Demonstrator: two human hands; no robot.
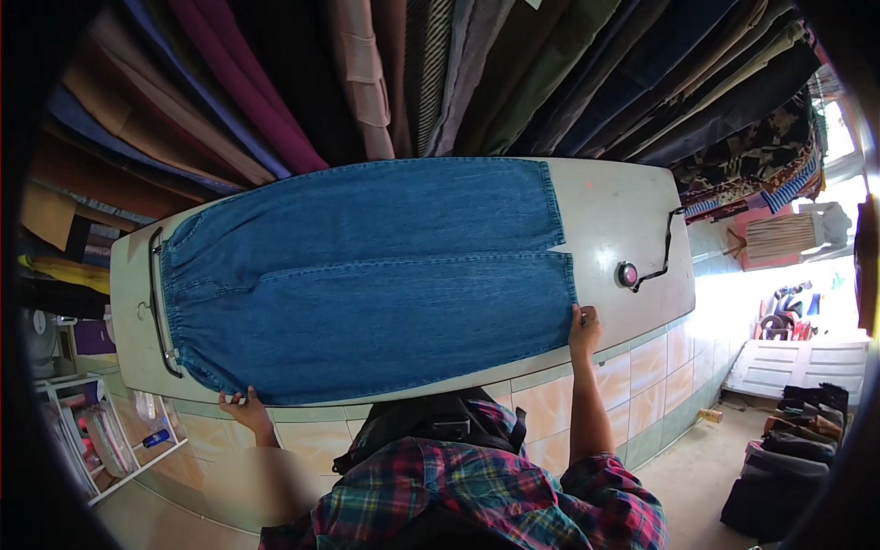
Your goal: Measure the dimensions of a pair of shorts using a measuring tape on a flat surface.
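Observation:
Blue denim trousers [394, 284], with a gathered elastic waist at the left and wide legs, lie flat across a white tabletop [614, 229]. A small notch of white shows between the two leg hems at the right. My left hand [244, 407] is at the near edge of the trousers by the waist, fingertips closed on the cloth. At the near corner of the hem, my right hand [585, 328] pinches the denim between thumb and fingers. Right of the hem lies a small round dark disc [628, 274] with a pink middle and a black strap.
A curved metal bar [160, 312] is fixed at the table's left end. Beyond the far edge hang many garments [367, 82] in a tight row. A white rack [101, 435] stands at lower left; folded dark clothes [788, 458] are stacked on the floor at right.

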